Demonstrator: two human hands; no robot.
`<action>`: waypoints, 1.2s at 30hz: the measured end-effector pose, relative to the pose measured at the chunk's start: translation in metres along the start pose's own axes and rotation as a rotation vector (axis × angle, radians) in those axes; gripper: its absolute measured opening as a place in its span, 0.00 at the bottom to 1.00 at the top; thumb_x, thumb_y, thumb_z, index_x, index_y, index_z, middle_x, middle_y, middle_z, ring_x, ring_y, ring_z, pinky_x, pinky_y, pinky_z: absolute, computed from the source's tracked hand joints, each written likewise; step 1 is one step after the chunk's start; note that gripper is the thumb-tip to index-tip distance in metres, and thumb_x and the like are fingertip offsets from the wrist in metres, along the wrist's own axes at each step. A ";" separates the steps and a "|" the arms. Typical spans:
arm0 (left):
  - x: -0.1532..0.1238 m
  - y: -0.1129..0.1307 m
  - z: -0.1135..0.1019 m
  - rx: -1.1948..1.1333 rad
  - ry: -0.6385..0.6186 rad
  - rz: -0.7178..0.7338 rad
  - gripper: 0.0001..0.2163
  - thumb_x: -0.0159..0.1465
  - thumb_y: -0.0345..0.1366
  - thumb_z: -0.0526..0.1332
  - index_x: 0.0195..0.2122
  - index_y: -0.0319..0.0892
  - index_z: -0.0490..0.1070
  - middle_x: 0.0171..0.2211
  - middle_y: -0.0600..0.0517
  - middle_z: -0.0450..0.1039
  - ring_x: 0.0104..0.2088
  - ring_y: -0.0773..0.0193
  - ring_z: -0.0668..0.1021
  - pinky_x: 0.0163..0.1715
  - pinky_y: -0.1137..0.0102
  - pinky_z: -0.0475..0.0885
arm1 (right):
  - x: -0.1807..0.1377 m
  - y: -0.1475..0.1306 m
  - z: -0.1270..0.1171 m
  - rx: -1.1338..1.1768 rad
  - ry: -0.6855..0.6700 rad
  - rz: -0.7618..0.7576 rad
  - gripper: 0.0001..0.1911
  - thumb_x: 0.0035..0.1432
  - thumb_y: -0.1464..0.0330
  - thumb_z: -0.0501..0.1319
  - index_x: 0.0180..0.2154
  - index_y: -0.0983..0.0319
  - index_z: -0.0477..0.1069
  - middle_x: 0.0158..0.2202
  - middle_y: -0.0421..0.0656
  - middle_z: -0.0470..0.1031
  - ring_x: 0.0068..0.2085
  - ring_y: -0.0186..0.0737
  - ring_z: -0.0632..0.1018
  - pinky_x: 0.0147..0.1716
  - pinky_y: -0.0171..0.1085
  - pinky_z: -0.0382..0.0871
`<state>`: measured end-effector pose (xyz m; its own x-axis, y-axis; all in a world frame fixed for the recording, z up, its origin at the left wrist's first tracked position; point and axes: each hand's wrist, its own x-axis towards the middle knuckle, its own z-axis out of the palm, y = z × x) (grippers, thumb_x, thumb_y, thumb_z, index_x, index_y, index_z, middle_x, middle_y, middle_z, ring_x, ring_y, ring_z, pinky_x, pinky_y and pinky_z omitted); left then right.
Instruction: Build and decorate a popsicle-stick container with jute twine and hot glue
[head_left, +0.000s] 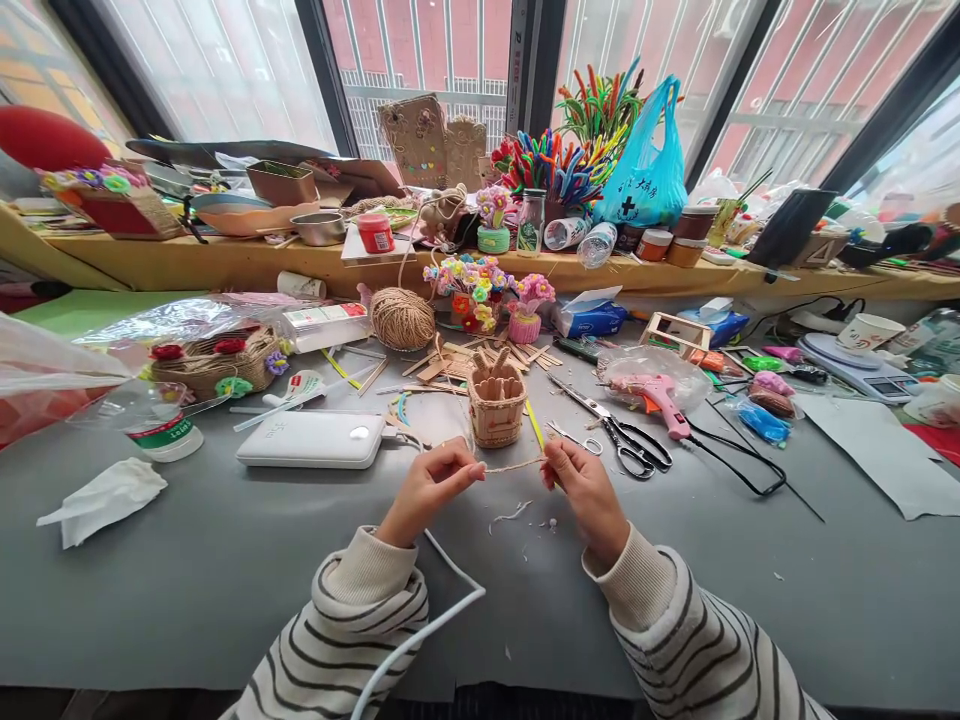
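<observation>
Holding a twine strand (514, 467) in pinched left fingers (466, 474) and likewise pinched right fingers (556, 460), between the counter's (517, 610) front edge and a small basket (498, 408).

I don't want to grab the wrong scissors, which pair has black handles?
The larger scissors, lying between the smaller pair and the pink glue gun; the smaller pair's handles look pale.
</observation>
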<state>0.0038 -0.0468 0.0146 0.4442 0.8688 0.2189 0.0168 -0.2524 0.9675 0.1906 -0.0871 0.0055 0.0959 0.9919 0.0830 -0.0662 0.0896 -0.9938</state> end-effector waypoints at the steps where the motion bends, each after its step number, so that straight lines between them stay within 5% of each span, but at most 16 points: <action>1: 0.000 -0.002 -0.001 -0.027 0.008 0.007 0.12 0.54 0.41 0.62 0.19 0.40 0.70 0.20 0.54 0.63 0.25 0.67 0.65 0.27 0.71 0.59 | 0.000 0.000 -0.001 0.003 0.013 -0.001 0.22 0.49 0.50 0.57 0.20 0.62 0.62 0.18 0.36 0.61 0.20 0.28 0.62 0.22 0.32 0.58; 8: -0.004 -0.005 -0.012 -0.327 0.156 0.097 0.19 0.55 0.44 0.59 0.14 0.40 0.57 0.17 0.56 0.52 0.21 0.70 0.58 0.21 0.72 0.56 | 0.000 0.001 -0.007 0.024 0.099 -0.033 0.26 0.51 0.49 0.54 0.15 0.62 0.58 0.16 0.36 0.58 0.20 0.28 0.60 0.20 0.32 0.55; 13: -0.006 0.004 -0.022 -0.506 0.210 0.129 0.23 0.55 0.47 0.56 0.15 0.39 0.45 0.17 0.58 0.42 0.18 0.71 0.50 0.18 0.74 0.53 | 0.010 -0.007 -0.037 -0.027 0.250 -0.100 0.21 0.47 0.50 0.59 0.22 0.61 0.64 0.19 0.36 0.60 0.21 0.30 0.61 0.22 0.33 0.58; 16: -0.006 0.002 -0.021 -0.407 0.201 0.143 0.23 0.56 0.47 0.56 0.14 0.40 0.48 0.16 0.58 0.44 0.18 0.71 0.52 0.18 0.74 0.53 | 0.014 -0.011 -0.056 -0.172 0.430 -0.219 0.16 0.42 0.57 0.66 0.31 0.60 0.70 0.33 0.42 0.68 0.35 0.37 0.68 0.32 0.36 0.62; 18: -0.004 -0.002 -0.017 -0.309 0.179 0.136 0.20 0.56 0.45 0.59 0.14 0.40 0.55 0.16 0.57 0.50 0.19 0.71 0.56 0.19 0.73 0.54 | 0.013 -0.012 -0.057 -0.469 0.534 -0.400 0.16 0.44 0.59 0.64 0.36 0.59 0.72 0.42 0.46 0.68 0.46 0.44 0.67 0.38 0.40 0.63; 20: -0.003 -0.004 -0.013 -0.216 0.136 0.116 0.15 0.53 0.41 0.63 0.15 0.40 0.64 0.17 0.55 0.58 0.21 0.70 0.61 0.21 0.72 0.56 | 0.009 -0.011 -0.047 -0.571 0.327 -0.471 0.13 0.52 0.59 0.59 0.37 0.59 0.72 0.42 0.47 0.70 0.46 0.43 0.69 0.38 0.40 0.65; 22: -0.001 -0.004 -0.008 -0.126 0.094 0.099 0.11 0.52 0.40 0.64 0.18 0.40 0.69 0.18 0.54 0.62 0.23 0.69 0.64 0.23 0.72 0.58 | 0.004 -0.009 -0.031 -0.492 -0.048 -0.440 0.14 0.56 0.59 0.55 0.38 0.59 0.72 0.39 0.46 0.72 0.41 0.40 0.72 0.35 0.37 0.67; 24: 0.000 -0.002 -0.005 -0.059 0.080 0.093 0.11 0.53 0.40 0.64 0.18 0.40 0.70 0.19 0.54 0.63 0.23 0.69 0.65 0.24 0.72 0.58 | 0.000 -0.007 -0.016 -0.409 -0.207 -0.349 0.15 0.54 0.58 0.57 0.40 0.59 0.71 0.36 0.44 0.74 0.37 0.38 0.74 0.32 0.36 0.68; 30: 0.009 0.004 -0.002 0.083 0.148 0.102 0.11 0.52 0.42 0.63 0.20 0.41 0.71 0.19 0.55 0.64 0.23 0.69 0.64 0.24 0.72 0.58 | 0.005 -0.008 -0.007 -0.257 -0.165 -0.213 0.10 0.51 0.60 0.60 0.28 0.61 0.72 0.22 0.39 0.71 0.24 0.32 0.71 0.26 0.34 0.65; 36: 0.029 -0.001 -0.003 0.161 0.313 0.136 0.10 0.51 0.42 0.64 0.23 0.40 0.71 0.22 0.55 0.66 0.24 0.69 0.65 0.25 0.72 0.60 | 0.038 -0.004 -0.019 -0.193 0.014 -0.211 0.12 0.48 0.59 0.62 0.24 0.61 0.68 0.20 0.36 0.68 0.22 0.30 0.67 0.24 0.33 0.62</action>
<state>0.0137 -0.0196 0.0205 0.1568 0.9046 0.3964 0.1282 -0.4166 0.9000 0.2137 -0.0518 0.0111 0.1012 0.9518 0.2897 0.1464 0.2738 -0.9506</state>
